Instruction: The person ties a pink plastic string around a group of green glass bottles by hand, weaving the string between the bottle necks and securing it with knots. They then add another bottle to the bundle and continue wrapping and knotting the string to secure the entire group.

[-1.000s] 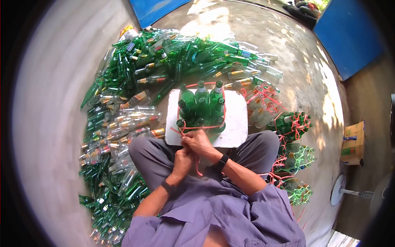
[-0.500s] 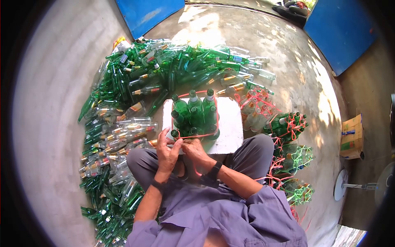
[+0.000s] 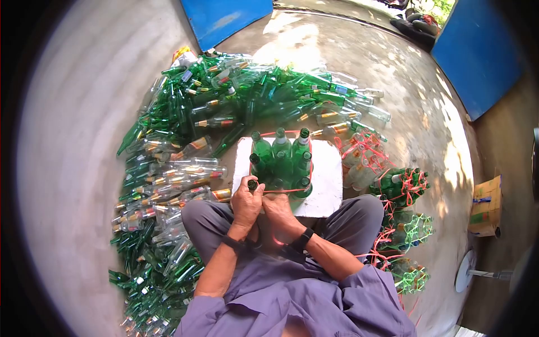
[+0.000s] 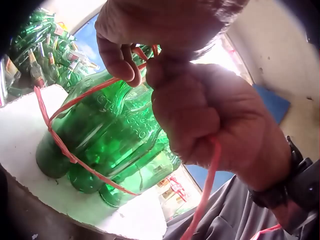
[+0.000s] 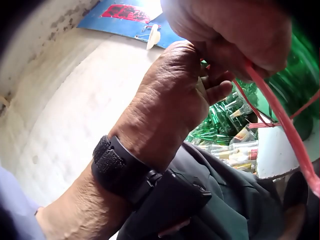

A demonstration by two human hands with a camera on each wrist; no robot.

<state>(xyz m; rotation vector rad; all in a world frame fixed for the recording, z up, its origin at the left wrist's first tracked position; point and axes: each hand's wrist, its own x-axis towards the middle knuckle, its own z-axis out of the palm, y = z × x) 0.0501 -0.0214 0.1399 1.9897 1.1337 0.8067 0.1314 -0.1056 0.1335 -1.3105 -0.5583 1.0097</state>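
Note:
Several green glass bottles (image 3: 281,160) stand upright in a block on a white board (image 3: 328,174). Red plastic twine (image 4: 85,92) loops round their upper part, with a second strand lower down. My left hand (image 3: 247,205) is at the near-left bottle, its fingers curled about the neck and the twine there. Right beside it, my right hand (image 3: 281,213) grips the twine, and a loose tail (image 4: 212,185) hangs from its fist. In the left wrist view the fingertips of both hands meet over the twine, partly hiding that spot.
Loose green and clear bottles (image 3: 185,106) lie heaped on the floor to the left and front. Bundles tied with red and green twine (image 3: 412,222) stand at the right. Beyond them are a cardboard box (image 3: 485,206) and a fan (image 3: 465,272).
The left hand has moved from below the right hand up to the near-left bottle's neck. The right hand stays at the front edge of the block, still gripping the twine.

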